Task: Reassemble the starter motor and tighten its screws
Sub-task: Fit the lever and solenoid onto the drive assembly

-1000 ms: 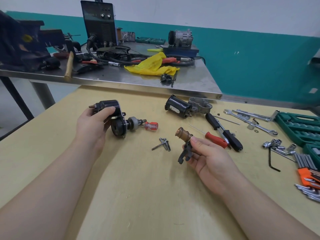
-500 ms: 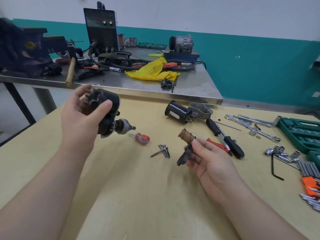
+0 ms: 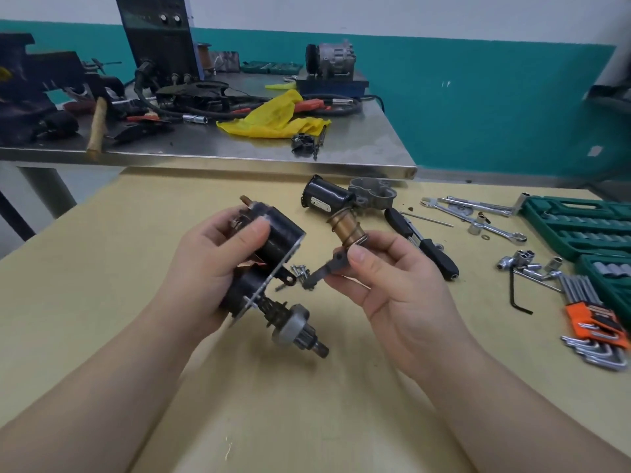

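Both bare forearms reach in from the bottom corners and meet over the middle of the view. The left hand [image 3: 211, 268] is raised, palm turned toward the right, its fingers and thumb curled round a dark motor part [image 3: 269, 264]. The right hand [image 3: 392, 285] faces it, close but apart, palm turned up and inward, thumb and fingertips pinching a brass plunger with a lever [image 3: 341, 244].
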